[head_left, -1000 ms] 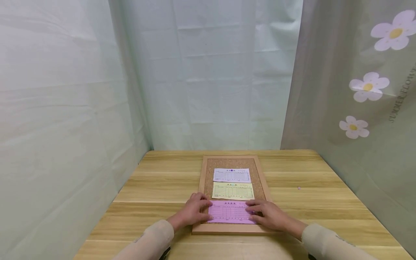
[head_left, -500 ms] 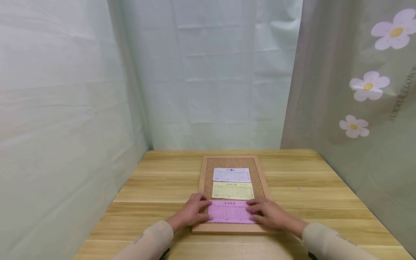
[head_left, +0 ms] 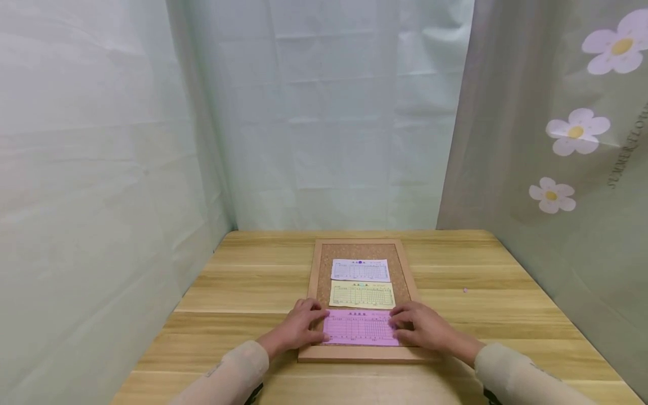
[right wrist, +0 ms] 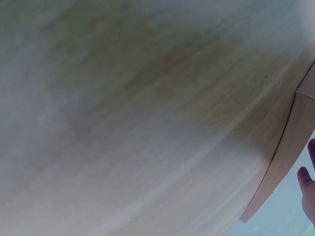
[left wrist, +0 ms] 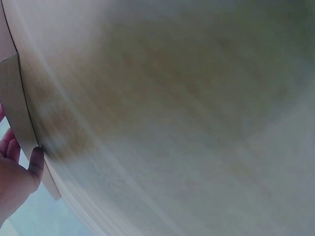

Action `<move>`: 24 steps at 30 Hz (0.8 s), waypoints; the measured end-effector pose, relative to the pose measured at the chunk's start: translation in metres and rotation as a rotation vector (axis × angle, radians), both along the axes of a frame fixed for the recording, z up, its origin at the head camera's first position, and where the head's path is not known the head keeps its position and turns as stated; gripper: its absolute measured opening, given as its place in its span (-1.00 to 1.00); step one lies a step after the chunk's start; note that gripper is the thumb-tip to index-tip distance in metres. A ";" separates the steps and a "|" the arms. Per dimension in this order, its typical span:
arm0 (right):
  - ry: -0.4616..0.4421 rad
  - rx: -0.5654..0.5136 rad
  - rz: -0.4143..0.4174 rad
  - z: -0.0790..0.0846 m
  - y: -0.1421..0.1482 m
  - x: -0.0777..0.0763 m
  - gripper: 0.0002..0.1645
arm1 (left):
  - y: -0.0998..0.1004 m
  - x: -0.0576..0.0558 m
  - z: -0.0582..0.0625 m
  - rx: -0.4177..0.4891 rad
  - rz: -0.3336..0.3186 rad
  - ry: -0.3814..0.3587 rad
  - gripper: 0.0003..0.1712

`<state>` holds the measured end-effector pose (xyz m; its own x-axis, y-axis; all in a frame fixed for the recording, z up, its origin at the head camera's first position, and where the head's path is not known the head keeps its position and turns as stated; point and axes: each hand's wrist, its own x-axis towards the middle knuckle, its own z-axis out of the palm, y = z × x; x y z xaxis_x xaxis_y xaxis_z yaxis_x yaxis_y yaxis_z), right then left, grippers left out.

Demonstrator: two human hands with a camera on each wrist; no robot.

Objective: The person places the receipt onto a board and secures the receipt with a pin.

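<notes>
A pink printed form slip [head_left: 359,328] lies across the lower part of a wood-framed corkboard [head_left: 355,250]. My left hand [head_left: 300,325] rests at its left edge, thumb low and fingers higher, lightly bent. At the opposite end is my right hand [head_left: 422,327], its fingertips right at the slip's right edge. Above the pink slip is a yellow form slip [head_left: 361,296], and above that a pale lavender one [head_left: 360,272] with a purple pin [head_left: 360,262] at its top. Both wrist views catch only part of each hand beside the board's frame [left wrist: 17,98].
The board lies flat on a wooden table [head_left: 243,292]. A tiny pink object [head_left: 465,290] sits on the tabletop to the right of the board. Pale curtains [head_left: 314,124] stand behind and on both sides, the right one printed with flowers.
My right hand has shifted slightly to the right, uncovering more of the pink slip's right end. The left hand stays at the left edge. The head view has tilted slightly.
</notes>
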<state>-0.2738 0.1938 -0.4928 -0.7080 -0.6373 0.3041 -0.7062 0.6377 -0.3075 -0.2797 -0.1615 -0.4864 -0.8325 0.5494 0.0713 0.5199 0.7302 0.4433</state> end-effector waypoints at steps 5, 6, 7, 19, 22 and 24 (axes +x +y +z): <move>-0.064 -0.065 -0.098 0.001 0.003 -0.001 -0.68 | 0.000 0.000 0.000 0.002 0.010 -0.016 -0.29; -0.079 -0.083 -0.115 0.001 0.004 -0.001 -0.67 | 0.000 0.000 0.000 0.002 0.011 -0.016 -0.29; -0.087 -0.099 -0.129 0.001 0.004 -0.001 -0.67 | 0.000 0.000 0.000 0.004 0.011 -0.016 -0.29; -0.089 -0.252 -0.225 0.004 0.015 -0.004 -0.72 | -0.001 0.001 0.000 0.006 -0.003 -0.002 -0.29; -0.087 -0.292 -0.257 0.004 0.018 -0.005 -0.73 | -0.001 0.002 0.000 0.005 0.001 -0.011 -0.30; -0.077 -0.326 -0.282 0.004 0.021 -0.006 -0.72 | -0.001 0.002 0.000 0.011 0.000 -0.016 -0.30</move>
<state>-0.2795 0.2143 -0.4889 -0.8691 -0.2951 0.3969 -0.4854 0.6635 -0.5694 -0.2779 -0.1623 -0.4864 -0.8334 0.5489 0.0639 0.5128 0.7251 0.4596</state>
